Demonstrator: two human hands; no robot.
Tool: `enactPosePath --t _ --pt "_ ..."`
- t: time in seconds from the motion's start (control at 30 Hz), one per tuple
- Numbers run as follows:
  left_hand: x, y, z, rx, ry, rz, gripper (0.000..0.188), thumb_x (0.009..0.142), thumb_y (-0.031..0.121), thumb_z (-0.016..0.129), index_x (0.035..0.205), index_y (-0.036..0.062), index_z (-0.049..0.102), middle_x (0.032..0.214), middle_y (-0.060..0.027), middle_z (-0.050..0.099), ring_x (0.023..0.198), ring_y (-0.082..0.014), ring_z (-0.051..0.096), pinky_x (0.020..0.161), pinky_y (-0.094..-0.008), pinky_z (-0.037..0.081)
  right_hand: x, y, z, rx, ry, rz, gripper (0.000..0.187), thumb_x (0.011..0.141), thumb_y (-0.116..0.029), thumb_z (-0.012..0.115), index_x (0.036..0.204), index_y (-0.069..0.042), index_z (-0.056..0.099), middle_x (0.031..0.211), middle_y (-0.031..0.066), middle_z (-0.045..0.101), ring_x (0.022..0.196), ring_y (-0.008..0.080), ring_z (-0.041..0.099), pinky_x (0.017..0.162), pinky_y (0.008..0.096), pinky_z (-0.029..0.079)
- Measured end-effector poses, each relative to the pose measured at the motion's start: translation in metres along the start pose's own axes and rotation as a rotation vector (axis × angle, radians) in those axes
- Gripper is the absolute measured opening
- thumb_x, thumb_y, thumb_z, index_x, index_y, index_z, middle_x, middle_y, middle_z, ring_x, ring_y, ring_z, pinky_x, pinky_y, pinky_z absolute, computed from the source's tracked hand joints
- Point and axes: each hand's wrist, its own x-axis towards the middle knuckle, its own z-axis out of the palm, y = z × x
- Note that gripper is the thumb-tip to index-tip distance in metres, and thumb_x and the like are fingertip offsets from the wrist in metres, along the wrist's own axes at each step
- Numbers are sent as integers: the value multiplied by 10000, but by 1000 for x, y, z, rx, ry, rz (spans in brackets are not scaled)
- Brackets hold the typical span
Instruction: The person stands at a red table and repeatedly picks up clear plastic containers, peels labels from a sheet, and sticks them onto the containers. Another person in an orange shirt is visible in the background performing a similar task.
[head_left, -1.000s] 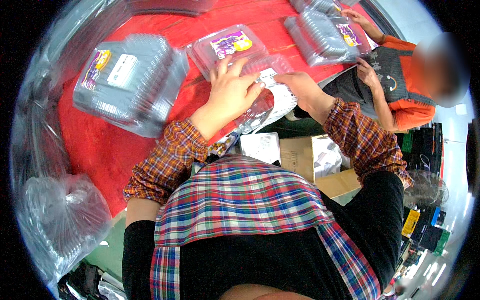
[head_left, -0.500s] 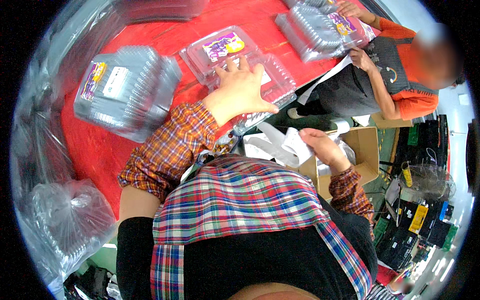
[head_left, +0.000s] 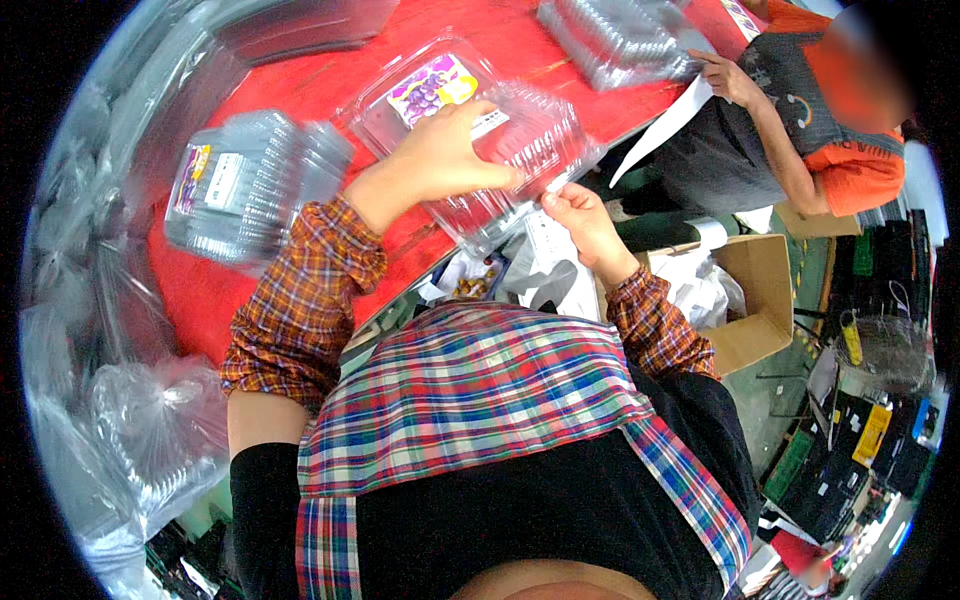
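A clear plastic clamshell container (head_left: 540,135) lies opened out on the red table, with a purple and yellow grape sticker (head_left: 430,90) and a white label (head_left: 488,123) on it. My left hand (head_left: 425,155) rests across its middle, thumb and fingers apart. Beside the container's near right edge, my right hand (head_left: 585,225) pinches a strip of white labels (head_left: 548,240) between thumb and fingers. The strip hangs down past the table edge. Whether the pinched end touches the container, I cannot tell.
A stack of clear containers (head_left: 255,185) stands on the red table (head_left: 195,310) to the left, another stack (head_left: 615,45) at the far right. A co-worker's hand (head_left: 728,78) is near a white paper strip (head_left: 665,130). A cardboard box (head_left: 765,300) sits right of me; bagged containers (head_left: 160,420) lie left.
My right hand has moved up and left with the label strip to the container's edge. My left hand has shifted left, uncovering the white label. The co-worker's stack sits higher in view.
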Motion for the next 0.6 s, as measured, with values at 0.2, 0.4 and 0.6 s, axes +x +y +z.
enactPosePath --t 0.2,0.4,0.6 --pt "-5 -22 -22 -385 -75 -46 859 669 364 769 1333 -19 381 1308 -205 459 1224 -276 439 998 -330 356 8 -7 9 68 -176 -10 165 883 -142 598 983 -12 619 855 24 640 722 85 599 639 235 490" --pt "-4 -28 -41 -417 -28 19 821 675 357 769 1313 -20 416 1284 -191 491 1168 -252 489 973 -308 373 8 -14 26 69 -102 5 128 888 -149 590 929 -31 623 767 12 633 654 81 601 575 231 488" --pt "-29 2 -121 -359 215 -4 653 779 297 675 1313 9 434 1252 -125 513 1108 -193 510 929 -295 403 10 21 7 82 -5 196 140 888 -157 601 886 -22 639 799 20 644 677 79 595 613 226 482"
